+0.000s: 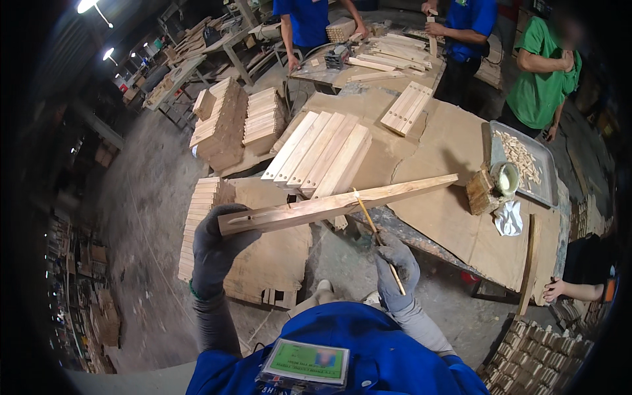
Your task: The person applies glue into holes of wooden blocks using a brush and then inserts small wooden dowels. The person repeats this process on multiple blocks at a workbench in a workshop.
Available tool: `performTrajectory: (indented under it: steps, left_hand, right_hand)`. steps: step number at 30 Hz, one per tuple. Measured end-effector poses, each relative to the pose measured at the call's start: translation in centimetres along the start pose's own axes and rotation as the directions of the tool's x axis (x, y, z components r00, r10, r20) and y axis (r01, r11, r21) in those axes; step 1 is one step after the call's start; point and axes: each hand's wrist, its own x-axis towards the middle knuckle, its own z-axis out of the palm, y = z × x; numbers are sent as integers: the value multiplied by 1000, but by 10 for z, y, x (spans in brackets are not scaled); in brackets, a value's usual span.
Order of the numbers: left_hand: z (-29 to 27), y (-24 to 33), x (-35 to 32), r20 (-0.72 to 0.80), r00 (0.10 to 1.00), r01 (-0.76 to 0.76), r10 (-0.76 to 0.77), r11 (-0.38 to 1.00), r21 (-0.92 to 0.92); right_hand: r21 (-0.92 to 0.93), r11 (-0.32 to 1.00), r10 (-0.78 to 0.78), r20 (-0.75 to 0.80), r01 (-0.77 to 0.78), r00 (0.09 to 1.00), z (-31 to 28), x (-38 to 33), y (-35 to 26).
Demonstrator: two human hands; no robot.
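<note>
My left hand (214, 253), in a grey glove, is closed around the left end of a long wooden bar (316, 207). The bar is held up in the air, slanting up to the right, its far end above the cardboard-covered table. Between the gloved fingers of my right hand (399, 271) is a thin yellowish stick (366, 214). Its upper tip touches the bar near the middle, or lies just in front of it; I cannot tell which. Behind the bar, a row of wooden boards (322, 148) with round holes at their near ends lies on the table.
On the table (447, 217) are another drilled wooden block (407, 108), a tray (546, 161) of small dowels, a whitish pot (507, 178) by a wood block, and crumpled paper (508, 218). Stacked boards (220, 125) stand left. Several people work beyond; a co-worker's hand (554, 289) shows at right.
</note>
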Motion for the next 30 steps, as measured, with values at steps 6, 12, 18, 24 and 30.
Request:
performTrajectory:
  steps: [6,12,18,24,30]
  left_hand:
    - [-11,-14,8,67,996,-65,60,994,88]
    - [-20,-31,19,122,992,-60,45,991,123]
    - [-26,-67,29,175,983,-45,64,993,-111]
    - [-32,-83,37,206,958,-184,199,979,-90]
    - [-38,-81,42,221,961,-179,164,983,48]
  right_hand:
    - [-146,982,-109,98,123,989,24,1,-25]
    - [-177,957,-187,220,228,957,53,-4,-38]
    - [-182,947,-217,240,263,946,84,-11,-47]
    - [-154,954,-213,250,256,945,114,-16,-60]
    - [-148,930,-278,316,337,907,132,-16,-65]
